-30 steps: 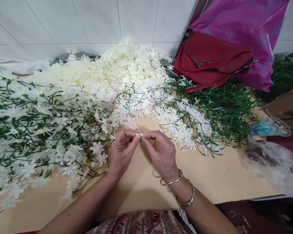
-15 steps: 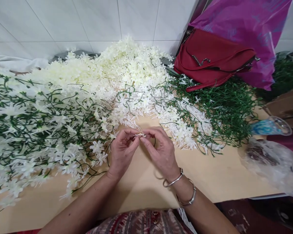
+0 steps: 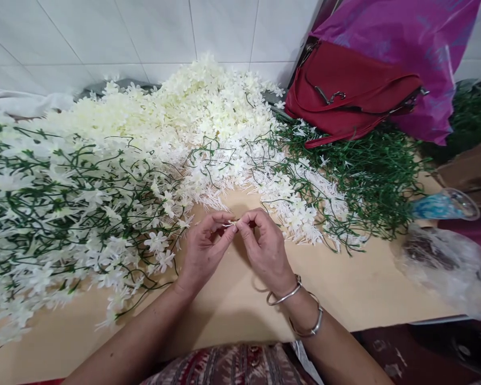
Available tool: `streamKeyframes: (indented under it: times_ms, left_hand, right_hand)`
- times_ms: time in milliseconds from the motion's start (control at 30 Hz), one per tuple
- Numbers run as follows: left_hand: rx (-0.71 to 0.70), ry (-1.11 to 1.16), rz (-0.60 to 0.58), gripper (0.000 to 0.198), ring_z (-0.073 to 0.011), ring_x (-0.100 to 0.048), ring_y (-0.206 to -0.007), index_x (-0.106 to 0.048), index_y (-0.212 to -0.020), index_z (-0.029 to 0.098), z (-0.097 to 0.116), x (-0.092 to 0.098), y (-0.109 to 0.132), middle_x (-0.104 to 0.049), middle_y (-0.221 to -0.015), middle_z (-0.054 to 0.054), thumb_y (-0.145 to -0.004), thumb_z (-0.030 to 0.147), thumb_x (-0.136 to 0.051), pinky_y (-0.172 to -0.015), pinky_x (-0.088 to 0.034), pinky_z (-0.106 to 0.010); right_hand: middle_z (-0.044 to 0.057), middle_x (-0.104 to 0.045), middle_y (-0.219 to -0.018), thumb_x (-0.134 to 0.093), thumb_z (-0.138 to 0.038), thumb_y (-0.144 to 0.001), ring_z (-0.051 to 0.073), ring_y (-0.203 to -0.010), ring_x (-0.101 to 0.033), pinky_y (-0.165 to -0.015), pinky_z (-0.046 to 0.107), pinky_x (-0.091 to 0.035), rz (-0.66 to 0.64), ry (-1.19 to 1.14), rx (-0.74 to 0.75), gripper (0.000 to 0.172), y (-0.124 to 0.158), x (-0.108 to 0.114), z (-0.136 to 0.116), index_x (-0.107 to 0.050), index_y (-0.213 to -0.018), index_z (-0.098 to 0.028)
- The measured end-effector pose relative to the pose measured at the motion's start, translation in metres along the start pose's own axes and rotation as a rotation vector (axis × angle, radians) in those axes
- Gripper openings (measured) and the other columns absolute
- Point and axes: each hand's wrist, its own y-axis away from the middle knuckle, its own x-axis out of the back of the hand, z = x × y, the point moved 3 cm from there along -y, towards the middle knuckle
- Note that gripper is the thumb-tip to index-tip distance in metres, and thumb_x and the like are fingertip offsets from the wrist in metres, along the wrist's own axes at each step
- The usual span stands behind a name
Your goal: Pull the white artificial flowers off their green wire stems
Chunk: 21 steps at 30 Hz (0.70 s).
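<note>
My left hand (image 3: 206, 248) and my right hand (image 3: 263, 248) meet fingertip to fingertip above the table. Between their pinched thumbs and forefingers is a small white artificial flower piece (image 3: 229, 224), mostly covered by the fingers. Left of my hands lies a large heap of white artificial flowers on green stems (image 3: 84, 214). Behind them rises a mound of loose cream blossoms (image 3: 208, 101). White thread-like flower pieces (image 3: 212, 199) lie just beyond my fingertips. A smaller group of white flowers (image 3: 299, 208) is on the right.
Green stems (image 3: 380, 176) are piled at the right under a red handbag (image 3: 353, 91), beside a purple plastic bag (image 3: 409, 37). A blue-patterned cup (image 3: 441, 207) lies on its side near a clear plastic bag (image 3: 452, 267). A tiled wall (image 3: 164, 32) closes off the back of the table (image 3: 336, 283).
My fingertips have closed in more tightly on the small white piece, and less of it shows. The right hand's fingers are more bent. The heaps lie as before.
</note>
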Motion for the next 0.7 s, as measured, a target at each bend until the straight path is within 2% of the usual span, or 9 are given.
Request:
streamKeyframes:
  times_ms: [233,367,500,700]
  left_hand:
    - [-0.056,-0.009,-0.04,0.019,-0.0175,-0.072,-0.089,-0.074,-0.111,0.021,0.001,0.0,0.0,-0.076,-0.102,-0.007,-0.095,0.03,-0.071,-0.081,-0.057,-0.027]
    - [-0.042,0.004,-0.053,0.018,-0.0163,-0.07,-0.082,-0.074,-0.112,0.023,-0.001,0.0,0.001,-0.074,-0.096,-0.005,-0.096,0.03,-0.07,-0.078,-0.058,-0.028]
    - [-0.045,0.064,-0.035,0.021,-0.0133,-0.068,-0.075,-0.071,-0.114,0.023,0.001,-0.001,0.001,-0.072,-0.103,-0.005,-0.095,0.028,-0.072,-0.072,-0.056,-0.027]
    - [-0.026,0.114,-0.033,0.012,-0.0144,-0.067,-0.079,-0.07,-0.101,0.021,0.002,-0.001,-0.001,-0.069,-0.089,-0.003,-0.095,0.031,-0.072,-0.075,-0.055,-0.026]
  right_hand:
    - [-0.001,-0.058,-0.079,-0.06,-0.031,-0.1,0.014,-0.073,-0.053,-0.069,0.029,-0.044,-0.052,-0.146,-0.136,0.019,-0.002,0.001,0.004,-0.058,-0.083,-0.022]
    - [-0.002,-0.065,-0.074,-0.071,-0.037,-0.093,0.013,-0.069,-0.057,-0.068,0.028,-0.046,-0.088,-0.43,-0.301,0.022,-0.003,-0.001,0.01,-0.062,-0.081,-0.021]
    - [-0.003,-0.068,-0.067,-0.081,-0.044,-0.085,0.012,-0.065,-0.06,-0.068,0.026,-0.048,-0.125,-0.74,-0.468,0.029,-0.003,-0.005,0.016,-0.068,-0.075,-0.021]
    - [-0.002,-0.069,-0.065,-0.09,-0.049,-0.075,0.011,-0.063,-0.061,-0.066,0.024,-0.049,-0.11,-0.901,-0.563,0.034,-0.005,-0.005,0.012,-0.071,-0.07,-0.021]
